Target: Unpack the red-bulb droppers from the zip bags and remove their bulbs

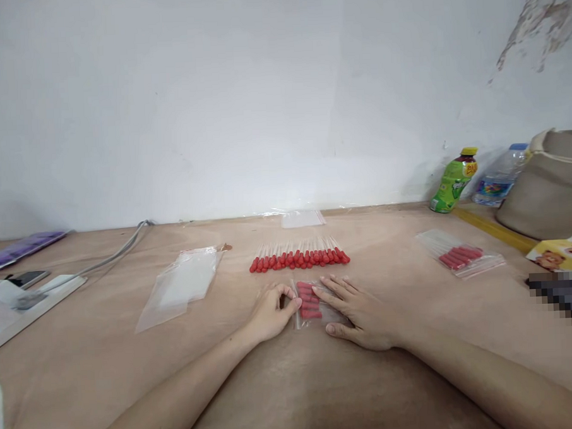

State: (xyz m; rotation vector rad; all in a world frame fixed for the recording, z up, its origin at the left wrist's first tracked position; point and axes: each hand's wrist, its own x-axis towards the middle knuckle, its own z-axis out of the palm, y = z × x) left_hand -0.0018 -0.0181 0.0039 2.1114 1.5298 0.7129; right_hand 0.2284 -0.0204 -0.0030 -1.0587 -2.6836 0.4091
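Note:
A small clear bag with several red-capped droppers (309,301) lies flat on the wooden table (284,379) in front of me. My left hand (270,313) pinches the bag's left edge with thumb and fingers. My right hand (359,311) lies flat, palm down, on the right part of the bag, pressing it to the table. Just behind the bag, a row of loose red-capped droppers (299,257) lies side by side.
A stack of empty clear bags (182,285) lies to the left, another filled bag (460,257) to the right, a further clear bag (302,219) by the wall. A power strip (31,303) and cable sit far left. Two bottles (453,180) and a beige bag (550,187) stand at right.

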